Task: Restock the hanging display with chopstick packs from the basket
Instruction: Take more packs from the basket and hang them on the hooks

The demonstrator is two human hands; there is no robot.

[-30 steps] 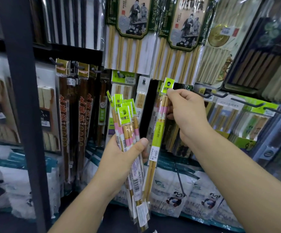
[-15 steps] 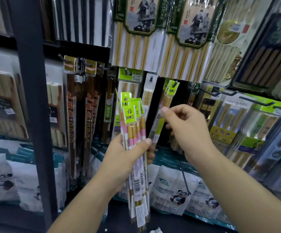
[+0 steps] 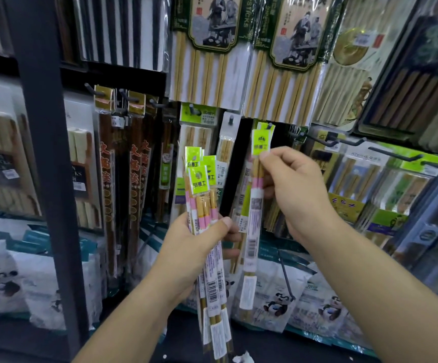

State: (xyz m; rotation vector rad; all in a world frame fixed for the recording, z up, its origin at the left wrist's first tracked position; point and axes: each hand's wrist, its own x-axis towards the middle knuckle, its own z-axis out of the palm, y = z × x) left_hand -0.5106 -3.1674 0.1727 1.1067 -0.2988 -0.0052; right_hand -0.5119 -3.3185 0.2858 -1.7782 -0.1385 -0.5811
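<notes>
We are hanging one pack [image 3: 254,213]. Our right hand [image 3: 299,189] pinches it just under its green top, which is up at the hook [image 3: 270,124]. Our left hand [image 3: 186,247] grips the spare packs [image 3: 199,179], thumb across them. Next, the hole must slide onto the hook, we think.

"sticks" on green pack header [image 3: 212,24], "joy here" on clear pack [image 3: 362,174]

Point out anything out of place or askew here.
A crumpled white scrap lies on the dark surface below the packs in the left hand; it looks like stray litter. Nothing else stands out.
</notes>
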